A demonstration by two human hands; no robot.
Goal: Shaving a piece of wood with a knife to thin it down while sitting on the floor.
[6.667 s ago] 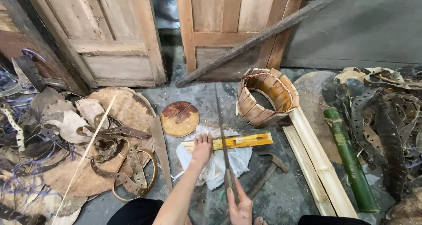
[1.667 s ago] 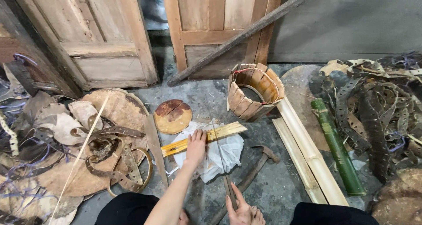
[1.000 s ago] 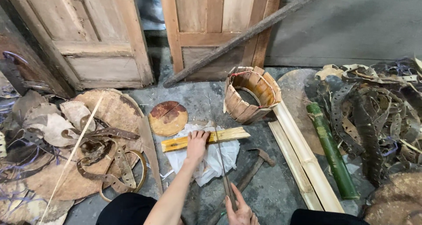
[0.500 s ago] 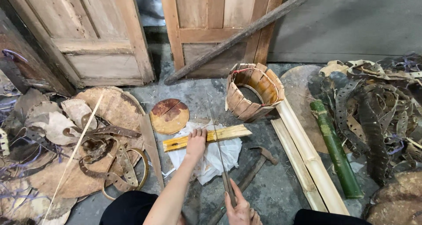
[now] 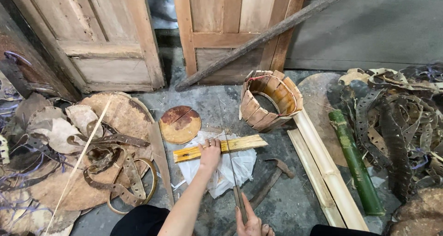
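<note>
My left hand (image 5: 210, 154) presses down on a flat yellow wooden slat (image 5: 221, 147) that lies across a crumpled white cloth (image 5: 221, 169) on the concrete floor. My right hand (image 5: 250, 223), at the bottom edge of the view, grips the handle end of a long thin blade (image 5: 228, 153). The blade runs away from me across the slat, just right of my left hand. A small barrel of wooden staves (image 5: 270, 100) lies tipped on its side beyond the slat.
A round wooden disc (image 5: 180, 124) lies left of the slat and a hammer (image 5: 272, 180) to its right. Pale split bamboo (image 5: 323, 167), a green bamboo pole (image 5: 354, 162), perforated strips (image 5: 397, 120), metal hoops (image 5: 129, 180), wooden doors (image 5: 106, 33) and a leaning pole (image 5: 263, 35) surround the spot.
Left hand stays on the slat and the right on the blade's handle. Only the camera view has shifted slightly.
</note>
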